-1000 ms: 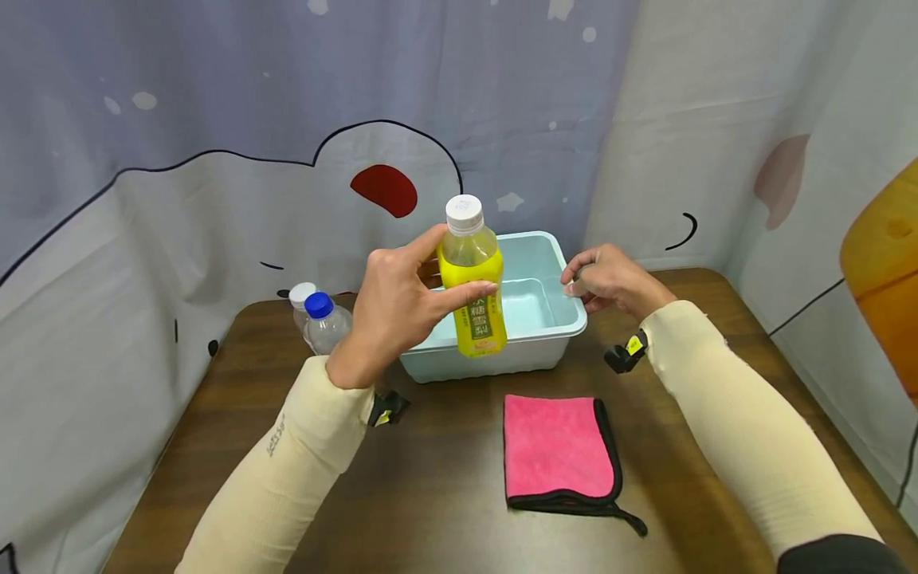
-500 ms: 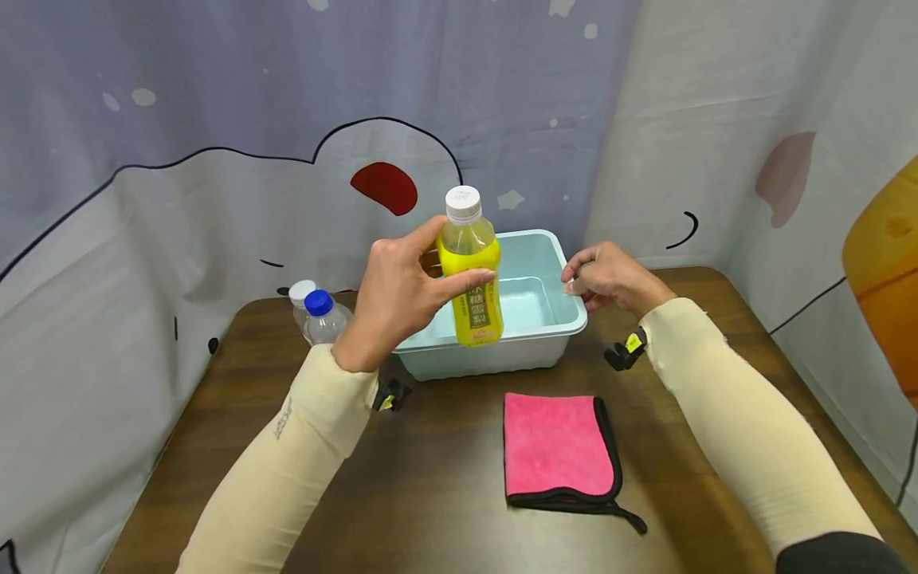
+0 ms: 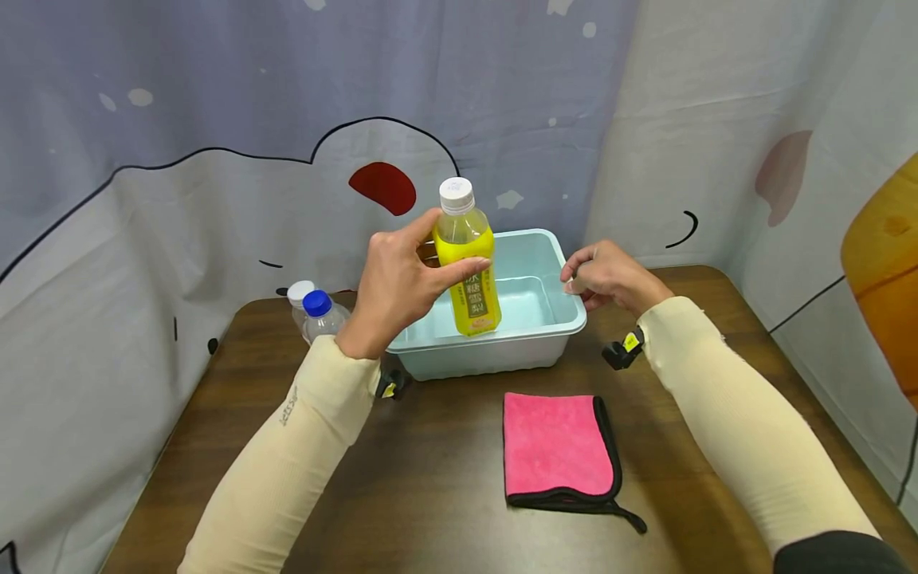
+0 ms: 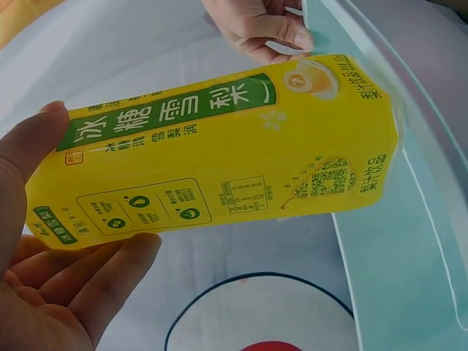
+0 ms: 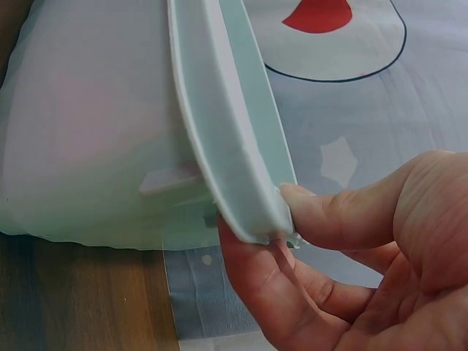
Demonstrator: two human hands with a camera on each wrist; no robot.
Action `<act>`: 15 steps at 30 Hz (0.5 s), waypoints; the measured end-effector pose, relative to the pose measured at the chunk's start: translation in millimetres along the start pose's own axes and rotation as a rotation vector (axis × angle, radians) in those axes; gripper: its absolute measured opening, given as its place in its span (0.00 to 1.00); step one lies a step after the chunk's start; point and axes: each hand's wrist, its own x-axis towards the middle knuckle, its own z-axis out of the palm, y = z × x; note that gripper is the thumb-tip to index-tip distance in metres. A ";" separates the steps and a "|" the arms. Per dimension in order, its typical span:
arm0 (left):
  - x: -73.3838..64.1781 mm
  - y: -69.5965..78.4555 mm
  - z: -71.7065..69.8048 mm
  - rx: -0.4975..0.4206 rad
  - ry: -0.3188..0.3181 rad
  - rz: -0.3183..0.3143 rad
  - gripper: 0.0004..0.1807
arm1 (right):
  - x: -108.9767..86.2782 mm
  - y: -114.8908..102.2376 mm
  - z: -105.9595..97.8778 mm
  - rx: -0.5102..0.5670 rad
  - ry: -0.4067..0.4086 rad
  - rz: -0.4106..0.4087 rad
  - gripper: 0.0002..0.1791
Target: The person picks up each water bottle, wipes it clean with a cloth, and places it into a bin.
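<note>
My left hand (image 3: 402,275) holds a yellow-labelled drink bottle (image 3: 469,275) with a white cap, thumb across its front and fingers behind. The bottle is nearly upright and overlaps the pale blue plastic basin (image 3: 534,347) in the head view. In the left wrist view, its yellow label (image 4: 219,161) with green and printed characters faces the camera, and the cap is out of that view. At the basin's right side, my right hand (image 3: 610,279) pinches the rim (image 5: 241,146) between thumb and curled fingers.
Two clear bottles, one with a blue cap (image 3: 317,303) and one with a white cap (image 3: 300,292), stand left of the basin, partly behind my left hand. A folded pink cloth (image 3: 559,450) with black edging lies in front on the wooden table (image 3: 423,486). A printed curtain hangs behind.
My left hand has raised the yellow drink bottle a little and moved it slightly away, over the basin. My right hand stays at the basin's rim.
</note>
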 end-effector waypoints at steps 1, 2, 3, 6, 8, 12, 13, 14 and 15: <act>0.5 -0.2 0.0 0.005 -0.001 -0.001 0.28 | -0.1 0.1 0.1 0.001 -0.001 0.000 0.15; 0.9 -0.6 0.0 0.008 -0.001 0.000 0.28 | -0.3 0.2 0.2 0.002 -0.001 0.000 0.15; 1.5 -0.9 0.0 0.009 -0.001 0.001 0.29 | -0.5 0.2 0.4 0.003 -0.001 -0.001 0.15; 2.6 -1.5 -0.5 0.012 -0.003 0.002 0.29 | -0.7 0.2 1.1 0.005 -0.002 0.000 0.15; 3.4 -2.1 -0.6 0.011 -0.005 0.001 0.29 | -0.8 0.1 1.8 0.004 0.000 0.001 0.14; 5.3 -3.8 -0.6 0.016 -0.006 -0.005 0.29 | -0.6 -0.3 2.9 0.003 -0.001 0.003 0.14; 5.9 -4.3 -0.5 0.019 -0.004 -0.006 0.29 | -0.5 -0.4 3.1 0.003 -0.001 0.004 0.14; 6.4 -5.0 -0.4 0.023 -0.003 -0.007 0.29 | -0.4 -0.3 3.4 0.004 -0.001 0.005 0.14; 6.9 -5.7 -0.2 0.026 -0.001 -0.008 0.29 | -0.2 -0.4 3.7 0.006 -0.002 0.005 0.14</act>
